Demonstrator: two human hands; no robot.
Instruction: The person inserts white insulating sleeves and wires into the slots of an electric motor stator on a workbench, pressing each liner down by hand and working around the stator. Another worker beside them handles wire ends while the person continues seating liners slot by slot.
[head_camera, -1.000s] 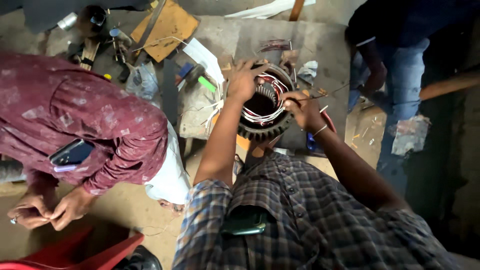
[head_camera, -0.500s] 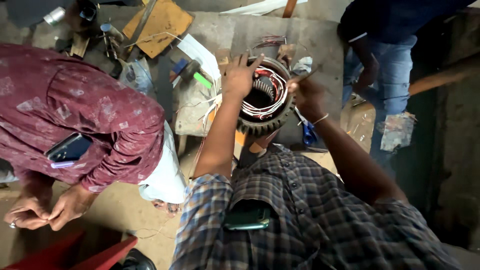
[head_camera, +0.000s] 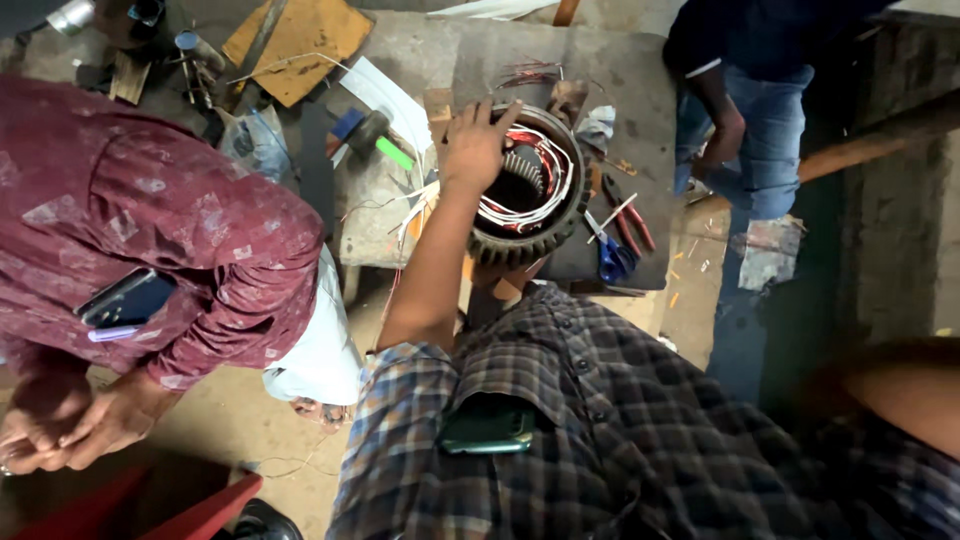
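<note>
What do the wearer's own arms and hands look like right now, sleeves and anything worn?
The left hand is bare, with no glove, ring or watch showing. Its forearm is bare up to a rolled plaid shirt sleeve, checked in dark blue, grey and white. Of the right side only a blurred bare forearm shows at the frame edge; the right hand is out of view.

Blue-handled scissors and red-handled pliers lie side by side on the grey slab; a hammer lies further left, near a brown board; a person in a maroon shirt bends at the left; another, in blue jeans, stands at the right.
</note>
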